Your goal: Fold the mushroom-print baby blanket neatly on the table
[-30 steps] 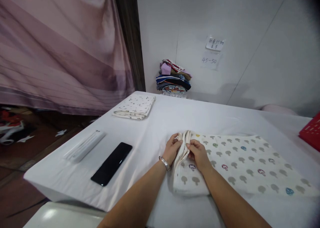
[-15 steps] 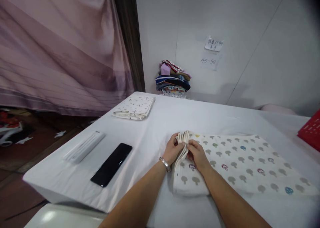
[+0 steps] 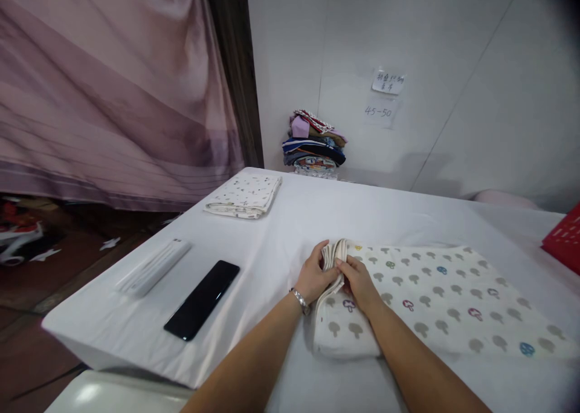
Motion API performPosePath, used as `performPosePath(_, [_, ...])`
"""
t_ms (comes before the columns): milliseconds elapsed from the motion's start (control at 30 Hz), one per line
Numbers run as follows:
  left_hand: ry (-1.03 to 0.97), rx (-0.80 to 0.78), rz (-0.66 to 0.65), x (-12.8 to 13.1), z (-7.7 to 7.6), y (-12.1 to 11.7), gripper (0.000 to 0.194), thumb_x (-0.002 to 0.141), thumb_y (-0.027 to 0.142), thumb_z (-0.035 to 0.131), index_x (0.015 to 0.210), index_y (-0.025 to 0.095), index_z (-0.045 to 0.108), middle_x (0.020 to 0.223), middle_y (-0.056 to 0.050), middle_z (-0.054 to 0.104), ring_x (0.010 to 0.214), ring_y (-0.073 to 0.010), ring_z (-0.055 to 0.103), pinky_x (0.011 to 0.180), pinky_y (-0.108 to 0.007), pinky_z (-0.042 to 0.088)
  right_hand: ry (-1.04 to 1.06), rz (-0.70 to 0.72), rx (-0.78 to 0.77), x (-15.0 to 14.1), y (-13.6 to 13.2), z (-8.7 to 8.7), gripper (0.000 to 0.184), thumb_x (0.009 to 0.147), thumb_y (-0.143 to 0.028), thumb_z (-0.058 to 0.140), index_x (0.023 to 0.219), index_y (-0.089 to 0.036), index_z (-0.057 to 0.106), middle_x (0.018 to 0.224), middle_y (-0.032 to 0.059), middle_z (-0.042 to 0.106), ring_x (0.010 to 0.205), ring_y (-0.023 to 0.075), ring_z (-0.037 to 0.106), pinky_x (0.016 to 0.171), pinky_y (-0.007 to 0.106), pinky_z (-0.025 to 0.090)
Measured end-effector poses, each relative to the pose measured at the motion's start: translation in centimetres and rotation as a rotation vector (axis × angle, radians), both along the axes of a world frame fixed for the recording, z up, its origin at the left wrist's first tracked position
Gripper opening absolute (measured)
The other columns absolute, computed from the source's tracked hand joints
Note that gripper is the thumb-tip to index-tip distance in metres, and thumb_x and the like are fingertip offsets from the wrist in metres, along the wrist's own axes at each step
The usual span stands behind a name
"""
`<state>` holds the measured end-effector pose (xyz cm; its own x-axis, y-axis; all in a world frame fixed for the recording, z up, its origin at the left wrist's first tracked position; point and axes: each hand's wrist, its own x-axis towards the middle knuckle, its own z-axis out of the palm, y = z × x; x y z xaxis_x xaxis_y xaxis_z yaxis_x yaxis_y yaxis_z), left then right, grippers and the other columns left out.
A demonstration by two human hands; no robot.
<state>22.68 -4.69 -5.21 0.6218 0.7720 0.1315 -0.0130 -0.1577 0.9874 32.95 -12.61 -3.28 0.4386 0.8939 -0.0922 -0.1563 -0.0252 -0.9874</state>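
Observation:
A white cloth with grey and coloured mushroom prints (image 3: 435, 292) lies folded in a long strip on the white table. Its left end is lifted, and several layered edges bunch up there. My left hand (image 3: 316, 275) is closed around these layers from the left, thumb toward the right; a silver bracelet circles that wrist. Close against it, my right hand (image 3: 360, 282) pinches the same layers from the right. Some of its fingers are hidden behind the fabric.
On the white-covered table (image 3: 299, 213) lie a black phone (image 3: 202, 299), a white tube-like packet (image 3: 154, 268) and a folded printed cloth (image 3: 244, 195). A red object (image 3: 564, 240) stands at the right edge. Stacked fabrics (image 3: 313, 144) rise beyond the far edge, by the wall.
Both hands keep their grip on the layered edges. The bunched edges have shifted slightly right and their top folds lean over a little more.

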Motion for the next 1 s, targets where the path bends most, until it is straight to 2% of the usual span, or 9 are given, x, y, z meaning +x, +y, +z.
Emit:
performPosePath(167, [-0.088,-0.152,-0.050,0.1,0.4,0.1,0.073,0.065,0.027,0.068,0.131,0.021,0.038,0.087,0.000,0.060,0.076,-0.0131,0.055,0.072,-0.027,0.044,0.079,-0.011,0.007,-0.1,-0.1,0.1,0.030,0.073,-0.047,0.061,0.071,-0.018,0.055,0.049,-0.0062,0.044,0.041,0.0085,0.037,0.038,0.021,0.029])
performPosePath(333, [-0.130,-0.281,-0.001,0.4,0.6,0.2,0.066,0.066,0.028,0.066,0.127,0.020,0.041,0.080,0.000,0.059,0.073,-0.0138,0.056,0.068,-0.027,0.043,0.121,-0.031,0.024,0.0,-0.1,-0.5,0.030,0.072,-0.048,0.061,0.073,-0.019,0.055,0.051,-0.0055,0.046,0.043,0.0092,0.039,0.039,0.021,0.030])
performPosePath(433, [-0.141,-0.237,0.024,0.4,0.7,0.0,0.062,0.068,0.024,0.063,0.126,0.019,0.041,0.081,0.000,0.059,0.072,-0.0132,0.055,0.067,-0.026,0.043,0.062,-0.076,0.014,0.1,-0.1,-1.0,0.031,0.073,-0.049,0.060,0.075,-0.019,0.056,0.052,-0.0056,0.046,0.044,0.0098,0.039,0.040,0.022,0.030])
performPosePath(567, [-0.047,-0.016,0.067,0.1,0.7,-0.4,0.058,0.071,0.020,0.058,0.127,0.020,0.042,0.070,0.004,0.051,0.062,-0.0102,0.048,0.062,-0.023,0.040,-0.050,-0.104,0.031,0.2,0.0,-1.0,0.029,0.076,-0.046,0.058,0.072,-0.017,0.056,0.054,-0.0048,0.046,0.049,0.0101,0.039,0.045,0.023,0.031])
performPosePath(667, [-0.017,0.103,0.045,-0.1,0.7,-0.6,0.058,0.072,0.018,0.056,0.129,0.023,0.041,0.075,0.003,0.052,0.065,-0.0103,0.048,0.063,-0.023,0.039,-0.063,-0.082,0.052,0.1,-0.1,-0.8,0.027,0.076,-0.043,0.059,0.072,-0.016,0.057,0.056,-0.0039,0.047,0.052,0.0103,0.039,0.047,0.023,0.032])
performPosePath(767, [-0.014,0.118,0.072,-0.1,0.6,-0.5,0.057,0.073,0.019,0.055,0.128,0.023,0.041,0.071,0.004,0.048,0.062,-0.0101,0.045,0.061,-0.023,0.038,-0.031,-0.097,0.079,0.1,-0.3,-0.7,0.027,0.076,-0.043,0.060,0.073,-0.016,0.058,0.058,-0.0032,0.049,0.054,0.0112,0.041,0.049,0.023,0.034])
performPosePath(867, [-0.027,0.055,0.142,0.2,0.5,-0.1,0.053,0.074,0.020,0.053,0.126,0.019,0.042,0.065,0.006,0.043,0.059,-0.0098,0.042,0.059,-0.022,0.036,0.001,-0.135,0.104,0.1,-0.4,-0.8,0.027,0.075,-0.043,0.060,0.079,-0.016,0.060,0.065,-0.0008,0.055,0.060,0.0141,0.047,0.055,0.025,0.040])
performPosePath(1000, [-0.007,0.076,0.142,0.1,0.5,-0.1,0.055,0.074,0.018,0.053,0.127,0.020,0.041,0.065,0.006,0.042,0.059,-0.0096,0.041,0.059,-0.022,0.035,-0.104,-0.165,0.071,0.1,-0.3,-0.6,0.028,0.075,-0.044,0.059,0.075,-0.015,0.060,0.062,-0.0007,0.055,0.060,0.0144,0.047,0.055,0.026,0.039])
